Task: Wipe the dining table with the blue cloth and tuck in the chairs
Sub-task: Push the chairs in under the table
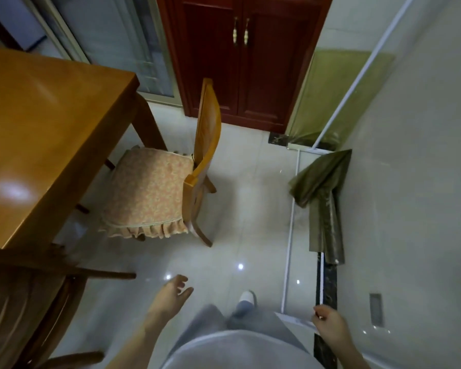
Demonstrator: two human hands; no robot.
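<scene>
The wooden dining table (45, 134) fills the left of the head view, its top bare and shiny. A wooden chair (197, 166) with a floral seat cushion (147, 193) stands at the table's end, pulled out, seat partly under the table edge. Another chair's dark wooden back (37, 283) shows at the lower left, close to the table. My left hand (175, 290) hangs over the floor with fingers spread and relaxed, holding nothing. My right hand (328, 322) is low at the right, fingers loosely curled, holding nothing. No blue cloth is in view.
A red-brown cabinet (240, 62) stands against the far wall. A glass sliding door with white frame (293, 209) runs along the right, an olive curtain (322, 198) bunched behind it. Glossy tiled floor (250, 209) lies between chair and door. My legs and a white shoe (246, 296) are below.
</scene>
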